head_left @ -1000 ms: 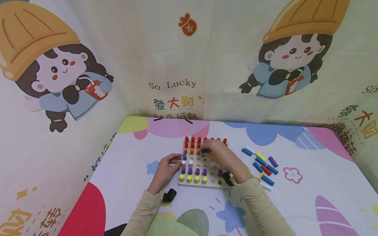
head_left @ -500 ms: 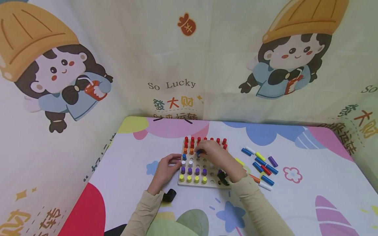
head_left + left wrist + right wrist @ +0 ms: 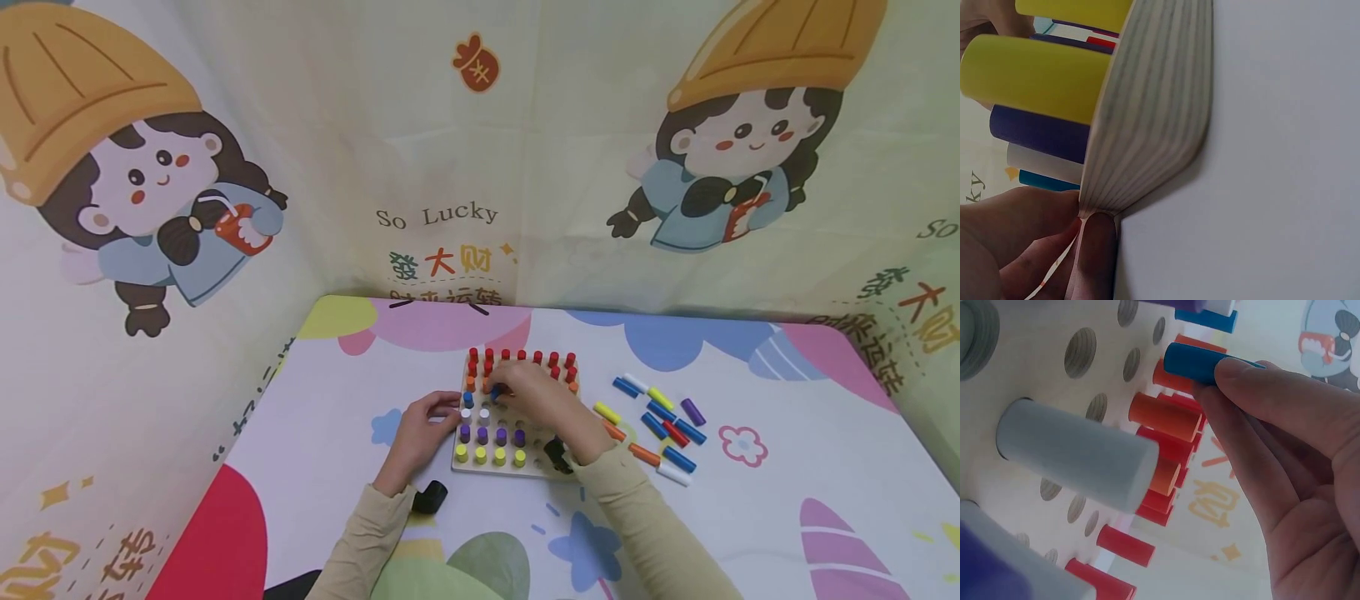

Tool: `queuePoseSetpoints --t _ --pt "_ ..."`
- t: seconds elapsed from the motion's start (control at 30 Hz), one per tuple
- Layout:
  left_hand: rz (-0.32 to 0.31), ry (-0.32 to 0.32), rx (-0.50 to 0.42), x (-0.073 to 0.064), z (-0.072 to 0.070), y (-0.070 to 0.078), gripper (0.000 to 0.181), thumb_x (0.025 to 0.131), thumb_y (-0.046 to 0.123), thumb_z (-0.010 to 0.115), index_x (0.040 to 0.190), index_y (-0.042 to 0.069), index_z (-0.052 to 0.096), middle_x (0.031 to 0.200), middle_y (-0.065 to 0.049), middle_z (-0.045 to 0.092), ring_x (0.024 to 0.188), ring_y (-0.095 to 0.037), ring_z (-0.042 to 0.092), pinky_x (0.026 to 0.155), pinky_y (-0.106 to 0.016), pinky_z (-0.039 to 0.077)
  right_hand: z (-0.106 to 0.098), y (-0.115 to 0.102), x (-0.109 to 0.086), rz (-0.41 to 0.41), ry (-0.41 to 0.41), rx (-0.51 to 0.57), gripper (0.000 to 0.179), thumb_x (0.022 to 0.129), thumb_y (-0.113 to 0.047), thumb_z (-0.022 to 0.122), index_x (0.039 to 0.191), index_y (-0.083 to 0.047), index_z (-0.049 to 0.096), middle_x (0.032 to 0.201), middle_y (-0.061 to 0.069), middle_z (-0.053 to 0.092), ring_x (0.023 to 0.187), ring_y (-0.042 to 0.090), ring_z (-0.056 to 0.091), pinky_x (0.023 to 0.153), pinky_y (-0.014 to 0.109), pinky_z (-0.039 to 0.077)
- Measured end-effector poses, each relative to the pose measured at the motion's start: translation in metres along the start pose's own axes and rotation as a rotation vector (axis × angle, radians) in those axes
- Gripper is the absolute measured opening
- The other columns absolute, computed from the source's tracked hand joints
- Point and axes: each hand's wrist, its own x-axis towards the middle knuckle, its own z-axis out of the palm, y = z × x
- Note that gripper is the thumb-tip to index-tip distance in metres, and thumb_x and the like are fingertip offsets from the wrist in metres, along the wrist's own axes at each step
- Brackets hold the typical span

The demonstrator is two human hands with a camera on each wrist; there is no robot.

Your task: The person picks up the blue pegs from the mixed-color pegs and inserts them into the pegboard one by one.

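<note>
The right hand narrows its fingers in a pinch on a blue peg, open holes in the wooden pegboard lying below them, while the left hand grips its left edge beside open desk.

Beyond the left hand and right hand hangs a cream fabric backdrop with two printed orange-hatted cartoon figures. Below them, the white, pastel-patterned worktop bears a blue star just beside the left hand and a pink flower outline well right of the right hand.
</note>
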Motion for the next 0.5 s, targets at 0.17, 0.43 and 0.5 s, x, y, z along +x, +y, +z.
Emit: queuePoseSetpoints --t 0.17,0.43,0.5 --pt "-0.003 0.004 -0.005 0.0003 0.0001 0.0003 0.029 0.092 0.013 0.068 0.121 0.007 0.068 0.111 -0.008 0.073 0.099 -0.02 0.069 0.086 -0.037 0.057 0.0031 -0.0009 0.0023 -0.006 -0.025 0.011 0.023 0.086 -0.006 0.075 0.109 -0.006 0.074 0.108 0.004 0.071 0.102 0.02 0.066 0.094 0.034 0.054" --pt "0.007 0.002 -0.002 0.0003 0.0006 -0.0008 0.029 0.093 0.012 0.067 0.121 0.008 0.068 0.111 -0.008 0.073 0.099 -0.019 0.07 0.086 -0.037 0.057 0.0088 -0.0009 0.0056 0.013 -0.051 0.026 0.024 0.085 -0.009 0.076 0.109 -0.01 0.074 0.108 0.002 0.071 0.104 0.018 0.065 0.097 0.036 0.053" --pt "0.011 0.002 -0.005 0.0004 0.0006 -0.0011 0.029 0.093 0.012 0.068 0.121 0.008 0.068 0.111 -0.008 0.073 0.099 -0.02 0.07 0.086 -0.038 0.057 0.0098 -0.0009 0.0059 0.011 -0.052 0.02 0.024 0.085 -0.009 0.076 0.109 -0.01 0.074 0.107 0.002 0.071 0.104 0.018 0.065 0.097 0.036 0.053"
